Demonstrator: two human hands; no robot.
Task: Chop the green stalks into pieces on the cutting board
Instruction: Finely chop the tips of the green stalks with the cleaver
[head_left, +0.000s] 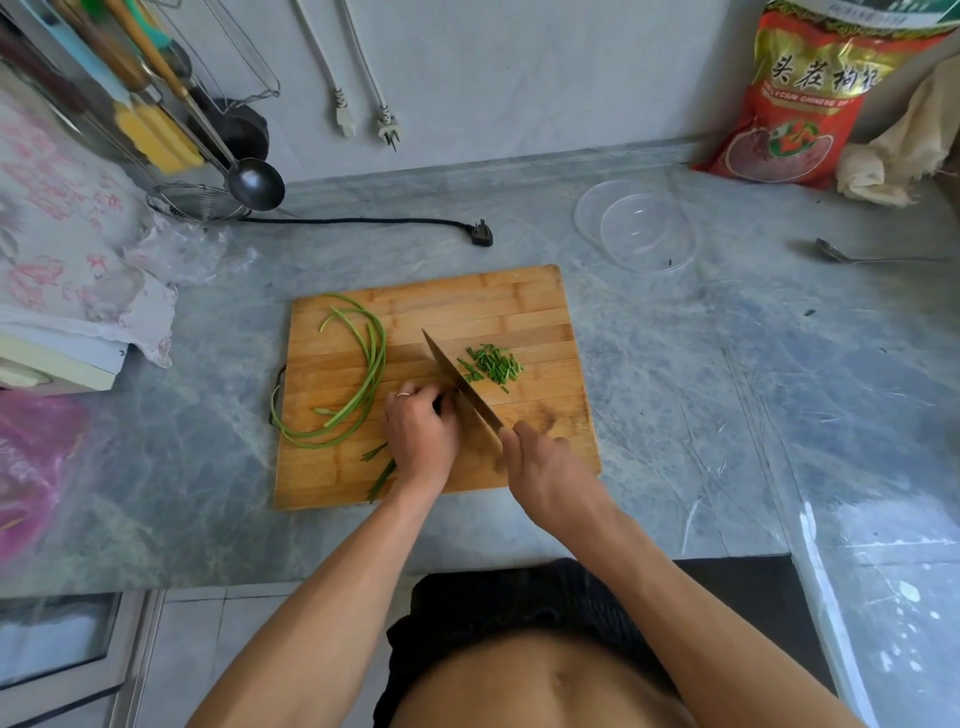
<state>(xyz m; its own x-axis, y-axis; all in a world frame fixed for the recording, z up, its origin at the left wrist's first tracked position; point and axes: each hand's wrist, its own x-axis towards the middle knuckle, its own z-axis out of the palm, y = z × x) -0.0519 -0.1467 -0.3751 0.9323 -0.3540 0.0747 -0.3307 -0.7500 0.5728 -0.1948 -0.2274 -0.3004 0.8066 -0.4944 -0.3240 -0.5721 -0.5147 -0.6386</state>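
- On the cutting board (519, 306), left hand (422, 431) curls its fingers over the green stalks (382, 475) — their long axis crosses the knife (457, 382).
- Right hand (540, 467) grips the knife's handle — cut pieces (493, 364) lie beyond the blade.

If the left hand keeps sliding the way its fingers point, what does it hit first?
Most likely the knife blade: the left hand has its curled fingers pointing at the flat of it, and any gap between them is hard to judge.
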